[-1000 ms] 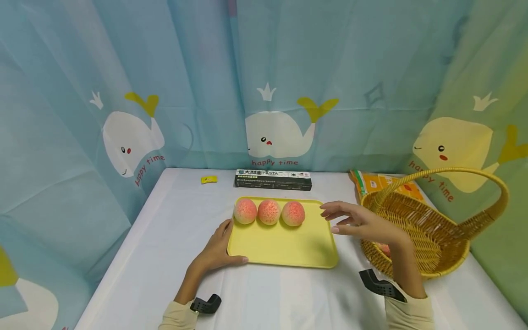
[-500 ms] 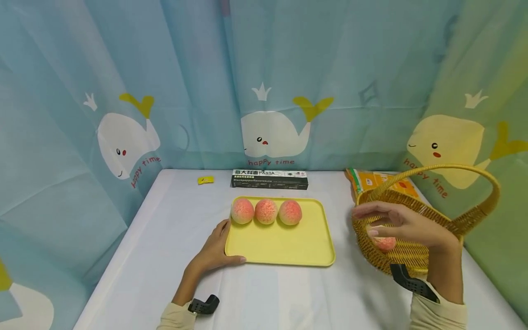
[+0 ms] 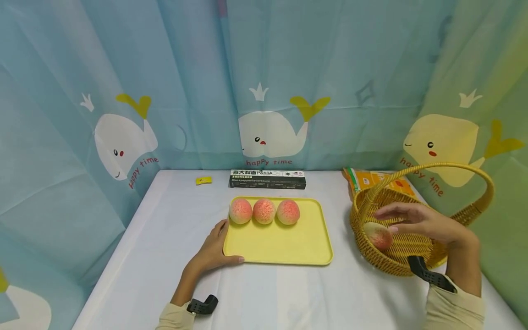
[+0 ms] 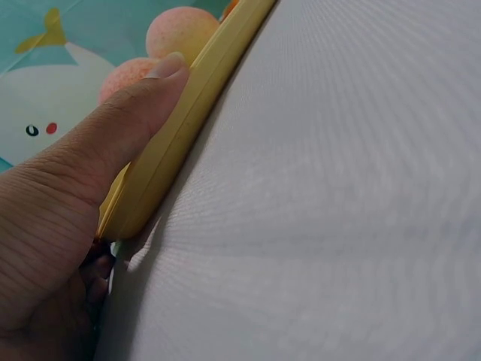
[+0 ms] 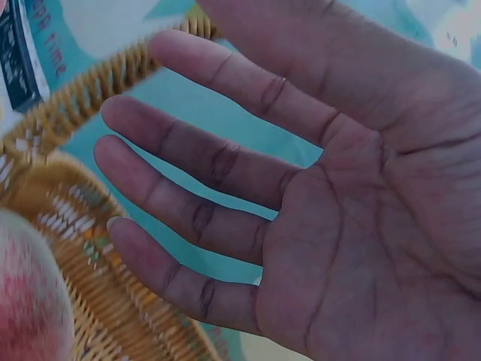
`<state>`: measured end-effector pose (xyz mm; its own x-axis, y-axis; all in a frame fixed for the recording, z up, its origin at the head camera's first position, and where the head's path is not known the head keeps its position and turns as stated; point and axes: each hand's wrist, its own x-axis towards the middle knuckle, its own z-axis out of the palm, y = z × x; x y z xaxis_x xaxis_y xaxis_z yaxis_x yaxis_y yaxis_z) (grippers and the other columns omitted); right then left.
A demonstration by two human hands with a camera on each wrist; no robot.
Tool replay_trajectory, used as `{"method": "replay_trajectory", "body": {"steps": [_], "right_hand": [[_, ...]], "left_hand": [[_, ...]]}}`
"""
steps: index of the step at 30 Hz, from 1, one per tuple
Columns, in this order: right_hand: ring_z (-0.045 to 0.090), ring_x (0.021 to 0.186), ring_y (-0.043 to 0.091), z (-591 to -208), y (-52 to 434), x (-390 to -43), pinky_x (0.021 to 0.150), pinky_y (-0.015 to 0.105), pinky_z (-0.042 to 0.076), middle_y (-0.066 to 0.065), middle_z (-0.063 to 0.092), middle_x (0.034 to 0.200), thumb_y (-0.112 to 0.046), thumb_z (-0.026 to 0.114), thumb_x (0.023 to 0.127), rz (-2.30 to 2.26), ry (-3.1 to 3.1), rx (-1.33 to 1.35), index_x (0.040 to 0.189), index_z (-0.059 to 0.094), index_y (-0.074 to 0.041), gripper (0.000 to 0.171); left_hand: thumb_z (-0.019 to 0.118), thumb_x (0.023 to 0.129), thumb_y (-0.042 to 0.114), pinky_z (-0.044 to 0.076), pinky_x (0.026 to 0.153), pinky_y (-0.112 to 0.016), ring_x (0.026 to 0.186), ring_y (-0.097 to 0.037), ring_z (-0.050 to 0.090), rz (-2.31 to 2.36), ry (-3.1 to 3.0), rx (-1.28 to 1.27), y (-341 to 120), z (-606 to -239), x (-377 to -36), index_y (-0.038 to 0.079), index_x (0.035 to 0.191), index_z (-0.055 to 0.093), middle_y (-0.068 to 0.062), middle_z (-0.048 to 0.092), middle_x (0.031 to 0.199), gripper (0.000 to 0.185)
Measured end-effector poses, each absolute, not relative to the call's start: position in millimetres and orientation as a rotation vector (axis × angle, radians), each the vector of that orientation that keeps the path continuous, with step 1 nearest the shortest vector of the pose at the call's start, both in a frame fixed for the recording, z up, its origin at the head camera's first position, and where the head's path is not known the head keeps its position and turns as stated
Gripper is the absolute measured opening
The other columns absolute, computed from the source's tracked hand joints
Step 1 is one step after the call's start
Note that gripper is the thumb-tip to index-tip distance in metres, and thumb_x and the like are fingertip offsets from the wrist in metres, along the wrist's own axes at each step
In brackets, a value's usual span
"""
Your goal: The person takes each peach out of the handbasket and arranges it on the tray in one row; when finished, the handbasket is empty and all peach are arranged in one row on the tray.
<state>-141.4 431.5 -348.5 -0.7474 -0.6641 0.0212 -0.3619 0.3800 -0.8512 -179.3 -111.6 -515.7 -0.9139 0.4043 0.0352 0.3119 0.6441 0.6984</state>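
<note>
My left hand grips the near left corner of a yellow tray, its thumb along the front rim and its fingers at the left side. Three peaches stand in a row at the tray's back left: a left peach, a middle peach and a right peach. My right hand is over the wicker basket, holding nothing. Its fingers are spread and slightly bent in the right wrist view. Another peach lies inside the basket, close to the thumb.
Behind the tray lies a black pasta box, with a small yellow packet to its left. An orange bag sits behind the basket. The basket's tall handle arches above the right hand. A whale-print curtain encloses the table.
My right hand has moved right, from beside the tray's right edge to over the basket. The peach in the basket now shows more fully. My left hand stays on the tray.
</note>
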Motion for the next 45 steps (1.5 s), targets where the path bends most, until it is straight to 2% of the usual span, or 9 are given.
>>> {"method": "replay_trajectory", "body": {"steps": [3,10,15,25,34,40,45], "right_hand": [[0.056,0.123,0.006,-353,442,-147,0.092,0.019,0.049,0.01,0.056,0.137,0.009,0.048,0.096,-1.289,2.321,-0.835,0.137,0.044,0.01,0.041],[0.053,0.126,0.002,-365,461,-166,0.093,0.02,0.048,-0.006,0.053,0.141,0.004,0.046,0.099,-1.237,2.257,-0.731,0.144,0.033,0.012,0.048],[0.051,0.126,0.0,-375,467,-175,0.094,0.025,0.051,-0.01,0.053,0.142,-0.002,0.047,0.1,-1.224,2.173,-0.603,0.147,0.029,0.01,0.052],[0.057,0.12,0.004,-391,468,-189,0.092,0.037,0.053,-0.005,0.054,0.142,-0.003,0.046,0.101,-1.243,1.997,-0.438,0.149,0.028,0.009,0.052],[0.065,0.106,0.021,-401,467,-194,0.088,0.045,0.055,0.009,0.062,0.127,-0.003,0.046,0.101,-1.283,1.877,-0.364,0.148,0.035,0.004,0.048],[0.065,0.104,0.023,-404,465,-196,0.087,0.047,0.055,0.011,0.062,0.121,-0.002,0.045,0.101,-1.322,1.799,-0.362,0.147,0.04,-0.001,0.046],[0.066,0.102,0.023,-405,461,-197,0.086,0.045,0.056,0.01,0.063,0.118,-0.003,0.046,0.101,-1.301,1.813,-0.327,0.146,0.044,-0.006,0.045]], "left_hand": [[0.081,0.066,0.061,0.029,0.113,-0.057,0.146,-0.037,0.025,1.119,2.735,0.591,-112,-517,-179,0.01,0.158,0.012,-0.015,0.019,0.16,0.125],[0.082,0.066,0.059,0.029,0.112,-0.059,0.146,-0.037,0.025,1.144,2.718,0.574,-113,-515,-178,0.012,0.158,0.012,-0.015,0.018,0.16,0.125],[0.081,0.066,0.06,0.028,0.113,-0.058,0.146,-0.036,0.024,1.138,2.715,0.573,-111,-513,-178,0.013,0.159,0.011,-0.014,0.018,0.16,0.125],[0.081,0.065,0.062,0.029,0.112,-0.058,0.145,-0.036,0.026,1.136,2.732,0.577,-112,-516,-180,0.015,0.159,0.011,-0.014,0.019,0.16,0.125],[0.081,0.066,0.062,0.029,0.113,-0.058,0.146,-0.036,0.025,1.149,2.719,0.593,-111,-517,-181,0.015,0.159,0.01,-0.013,0.018,0.16,0.126],[0.081,0.067,0.061,0.029,0.113,-0.058,0.146,-0.036,0.024,1.145,2.723,0.592,-112,-517,-182,0.012,0.158,0.011,-0.015,0.018,0.16,0.126],[0.081,0.067,0.06,0.028,0.113,-0.059,0.146,-0.037,0.023,1.138,2.717,0.592,-112,-515,-182,0.013,0.159,0.009,-0.015,0.017,0.161,0.126]]}}
